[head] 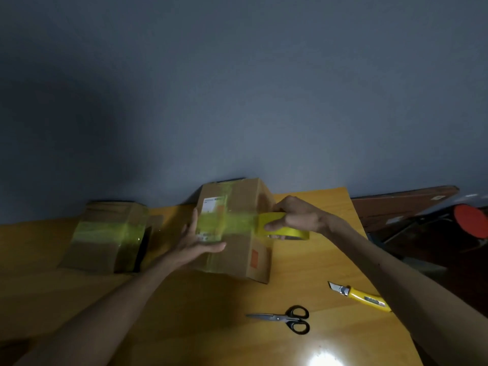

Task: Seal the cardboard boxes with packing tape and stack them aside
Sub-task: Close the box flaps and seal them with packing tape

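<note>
Two hands busy on the middle box (pixel 237 249) on the tabletop (pixel 211 326): left hand (pixel 195 241) flat on top, right hand (pixel 295 217) gripping the tape roll (pixel 287 232) at its right edge. Next I'd grab the scissors (pixel 285 318) to cut, I reckon.

The worktop (pixel 184 313) is a warm ochre yellow under a flat grey-blue wall (pixel 237 101). The middle box (pixel 235 260) is plain brown card, crossed by two translucent yellow-green bands of tape, with a white label (pixel 210 204) on top and a small orange patch (pixel 254 257) on its right side. The left box (pixel 89 249) is the same brown with one yellow-green band. The tape roll (pixel 290 232) is bright yellow. The knife (pixel 361 295) has a yellow handle and a silver blade. The scissors (pixel 287 318) have black handles and steel-grey blades. Far right sits a red disc (pixel 472 220).
</note>
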